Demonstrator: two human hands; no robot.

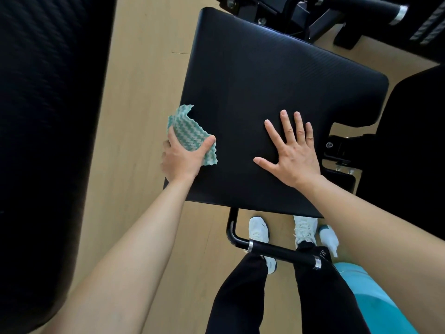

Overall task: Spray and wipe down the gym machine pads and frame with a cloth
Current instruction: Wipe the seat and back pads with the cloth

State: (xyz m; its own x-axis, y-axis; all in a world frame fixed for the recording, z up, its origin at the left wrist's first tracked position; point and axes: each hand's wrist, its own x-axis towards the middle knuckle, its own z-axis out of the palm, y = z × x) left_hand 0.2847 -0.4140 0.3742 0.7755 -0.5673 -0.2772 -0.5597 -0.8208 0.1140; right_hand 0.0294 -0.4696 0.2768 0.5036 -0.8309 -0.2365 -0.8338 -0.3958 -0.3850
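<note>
Our L hand point(180, 160) grips the cloth point(189, 133) at the pad point(252, 68)'s left edge, thumb clamped over it. R hand point(295, 157) lies flat on the pad w/ fingers point(297, 126) spread, holding nothing. Spray bottle point(328, 239) sits on the floor point(134, 92) beside our right shoe point(304, 229), near the handle point(281, 252). Frame point(272, 10) shows beyond the pad.

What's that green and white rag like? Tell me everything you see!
The cloth is thin and soft-looking, with green and white zigzag stripes and wavy edges. It is crumpled, not flat. The left hand grips it, thumb on top, at the left edge of the black pad. One corner pokes out past the fingers; another lies on the pad below the thumb.
</note>
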